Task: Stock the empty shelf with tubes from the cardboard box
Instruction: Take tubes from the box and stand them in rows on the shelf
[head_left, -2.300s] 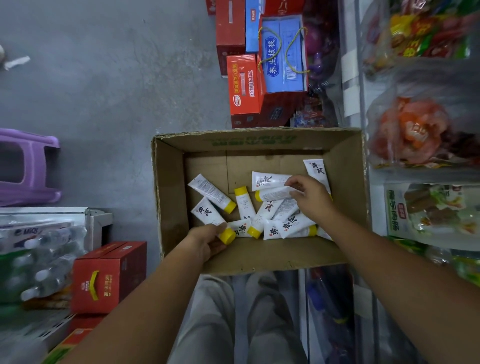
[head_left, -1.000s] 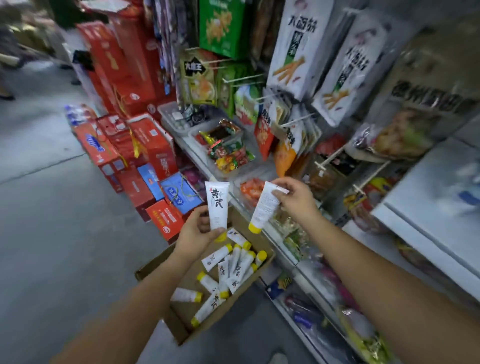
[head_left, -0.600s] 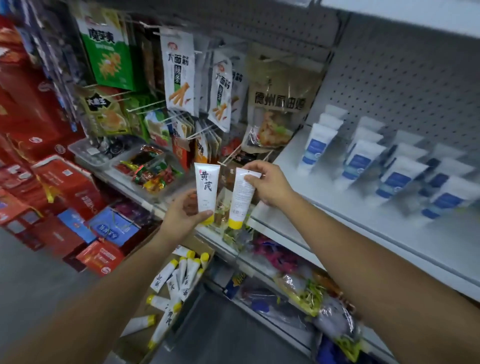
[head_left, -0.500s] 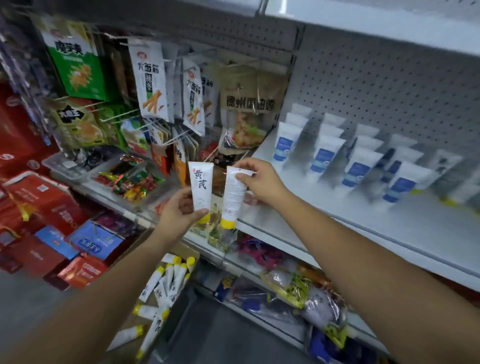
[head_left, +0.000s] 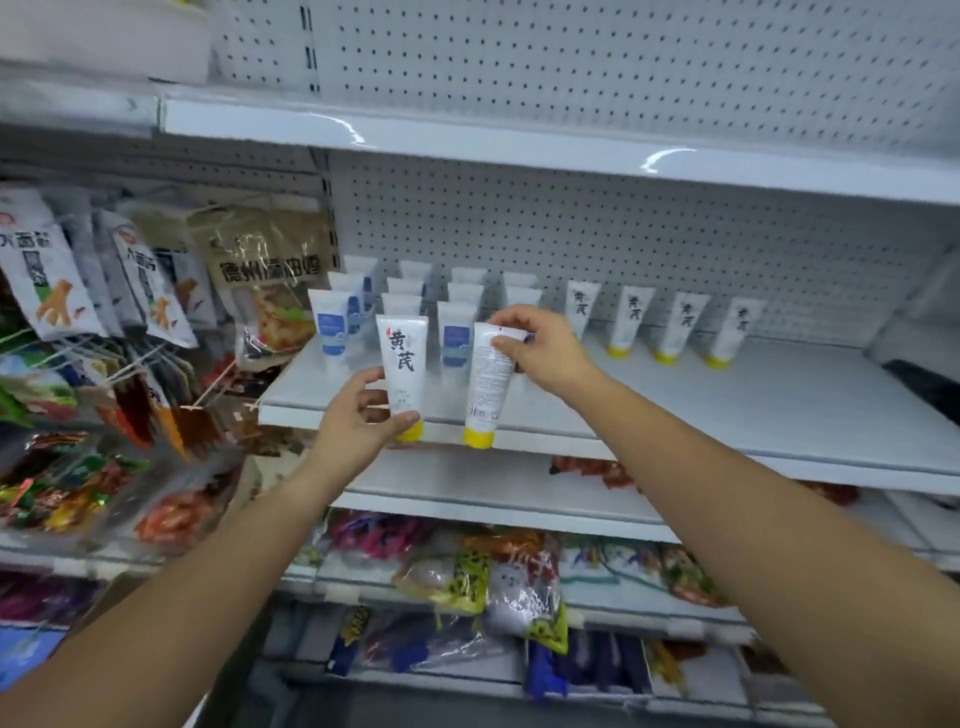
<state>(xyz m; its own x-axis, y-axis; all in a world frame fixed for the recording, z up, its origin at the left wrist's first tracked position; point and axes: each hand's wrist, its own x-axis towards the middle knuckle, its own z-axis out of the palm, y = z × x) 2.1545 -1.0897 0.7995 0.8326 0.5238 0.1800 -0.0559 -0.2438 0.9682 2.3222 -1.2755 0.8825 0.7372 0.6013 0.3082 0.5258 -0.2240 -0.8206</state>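
Left hand (head_left: 363, 415): gripping a white plastic tube with a yellow cap (head_left: 402, 358), cap down.
Right hand (head_left: 540, 348): pinching a second yellow-capped tube (head_left: 488, 384) by its crimped top.
Change: both tubes are up from the cardboard box and now reach the white metal shelf (head_left: 727, 405).
Meaning: four matching tubes (head_left: 631, 322) stand at the back, and these two likely join them.

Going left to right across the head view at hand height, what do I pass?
From the left: hanging snack bags, left hand, front-facing tube it holds, back-facing tube, right hand pinching it, four yellow-capped tubes standing on the shelf.
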